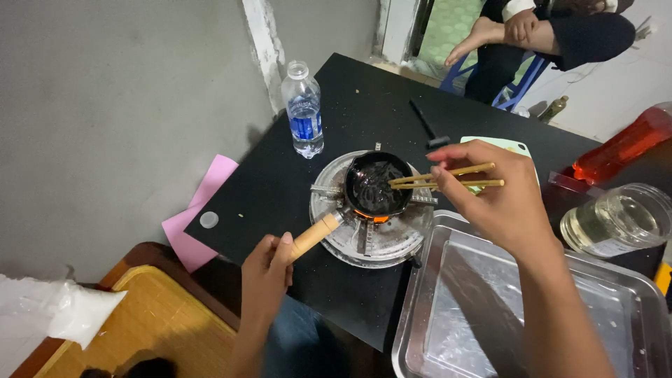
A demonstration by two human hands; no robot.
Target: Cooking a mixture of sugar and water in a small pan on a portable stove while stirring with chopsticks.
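Our left hand point(266, 269) grips the wooden handle point(315, 236) of the small black pan point(369, 183) over flame; our right hand point(500, 192) pinches wooden chopsticks point(448, 178) above it. An unsteady grip could tip the pan.

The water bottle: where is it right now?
The water bottle stands upright near the black table's far-left edge by the grey wall, just beyond and left of the small pan on the burner.

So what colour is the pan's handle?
Light wooden tan, on the pan handle in the left hand; head view.
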